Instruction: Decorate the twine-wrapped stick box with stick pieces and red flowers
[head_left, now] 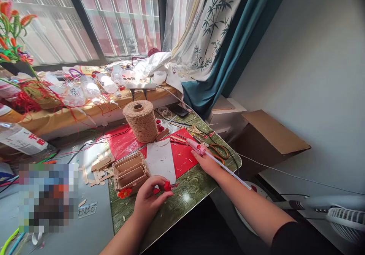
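Observation:
My left hand [149, 200] pinches a small red flower-like piece [167, 186] between thumb and fingertips, above the front of the green table mat. Just behind that hand stands a small wooden stick box [131, 174], open-topped and divided inside, with an orange-red flower [124, 193] at its near corner. My right hand [209, 164] is closed around a pink glue gun [196, 147], its nozzle pointing away to the left. A long clear glue stick [228, 170] sticks out of its back, over my forearm. A white card [161, 161] lies between the hands on red sheets [185, 167].
A large twine spool [141, 121] stands behind the box. Loose wooden sticks [101, 167] lie to its left. Orange-handled scissors [221, 152] rest beyond my right hand. Plastic bottles [91, 86] crowd the windowsill. A cardboard box [276, 131] and a fan [346, 219] are at right.

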Tool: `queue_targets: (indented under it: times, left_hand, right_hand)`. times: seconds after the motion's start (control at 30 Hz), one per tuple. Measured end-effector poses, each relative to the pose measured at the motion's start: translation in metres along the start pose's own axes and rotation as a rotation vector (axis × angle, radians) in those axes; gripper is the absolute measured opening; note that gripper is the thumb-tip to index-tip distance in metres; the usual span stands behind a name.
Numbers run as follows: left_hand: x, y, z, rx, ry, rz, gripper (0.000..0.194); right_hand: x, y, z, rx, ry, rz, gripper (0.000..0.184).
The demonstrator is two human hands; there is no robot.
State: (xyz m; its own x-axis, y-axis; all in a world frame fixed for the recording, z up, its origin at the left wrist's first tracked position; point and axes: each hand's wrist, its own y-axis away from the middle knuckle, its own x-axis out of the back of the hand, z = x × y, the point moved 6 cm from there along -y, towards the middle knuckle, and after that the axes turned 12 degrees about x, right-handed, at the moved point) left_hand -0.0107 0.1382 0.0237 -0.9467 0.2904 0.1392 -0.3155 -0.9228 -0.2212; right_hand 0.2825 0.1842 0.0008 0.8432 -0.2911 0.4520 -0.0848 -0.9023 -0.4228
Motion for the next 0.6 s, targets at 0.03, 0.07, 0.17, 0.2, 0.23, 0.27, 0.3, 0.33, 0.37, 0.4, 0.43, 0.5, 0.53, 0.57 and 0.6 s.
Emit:
queue_targets:
  times: [0.03, 0.07, 0.17, 0.2, 0.23, 0.27, 0.3, 0.33, 0.37, 0.4, 0.43, 0.5, 0.53, 0.57, 0.6]
  left_hand:
    - [0.0, 0.0, 0.001, -0.007, -0.006, -0.004, 0.026]
    - [0.0, 0.0, 0.002, -0.013, -0.01, -0.011, 0.026]
    - [-0.002, -0.001, 0.006, -0.035, -0.021, -0.028, 0.026]
    - [-0.003, -0.001, 0.009, -0.046, -0.026, -0.031, 0.025]
    - [-0.004, -0.001, 0.011, -0.055, -0.032, -0.032, 0.025]
    - [-0.004, -0.002, 0.013, -0.061, -0.04, -0.034, 0.025]
    - [-0.005, -0.002, 0.015, -0.065, -0.046, -0.04, 0.025]
    - [-0.006, -0.001, 0.016, -0.069, -0.051, -0.047, 0.025]
    - [-0.007, -0.001, 0.017, -0.074, -0.055, -0.052, 0.025]
    - [-0.007, -0.001, 0.017, -0.08, -0.06, -0.059, 0.025]
    - [-0.008, -0.001, 0.018, -0.084, -0.066, -0.063, 0.026]
    - [-0.008, 0.0, 0.018, -0.093, -0.08, -0.071, 0.025]
    - [-0.008, 0.0, 0.018, -0.094, -0.087, -0.074, 0.025]
    - [-0.009, 0.0, 0.017, -0.093, -0.093, -0.079, 0.024]
    - [-0.009, 0.0, 0.017, -0.09, -0.096, -0.084, 0.024]
  right_hand:
    - [-0.003, 0.0, 0.004, -0.006, 0.004, 0.005, 0.039]
    - [-0.006, 0.001, 0.008, -0.012, 0.006, 0.005, 0.038]
    - [-0.008, 0.002, 0.014, -0.019, 0.012, -0.016, 0.036]
    - [-0.008, 0.002, 0.014, -0.02, 0.011, -0.028, 0.036]
    - [-0.008, 0.002, 0.015, -0.023, 0.007, -0.038, 0.035]
    - [-0.008, 0.002, 0.015, -0.027, 0.003, -0.047, 0.035]
    - [-0.008, 0.002, 0.015, -0.03, -0.002, -0.059, 0.035]
    - [-0.008, 0.002, 0.015, -0.032, -0.007, -0.07, 0.035]
    - [-0.008, 0.001, 0.015, -0.034, -0.011, -0.079, 0.035]
    - [-0.008, 0.001, 0.014, -0.034, -0.014, -0.089, 0.035]
    - [-0.009, 0.0, 0.012, -0.034, -0.019, -0.102, 0.035]
    - [-0.01, -0.002, 0.007, -0.027, -0.036, -0.13, 0.035]
    - [-0.01, -0.004, 0.004, -0.021, -0.051, -0.144, 0.035]
    - [-0.011, -0.005, 0.0, -0.013, -0.07, -0.159, 0.035]
    - [-0.011, -0.006, -0.005, -0.004, -0.09, -0.174, 0.035]
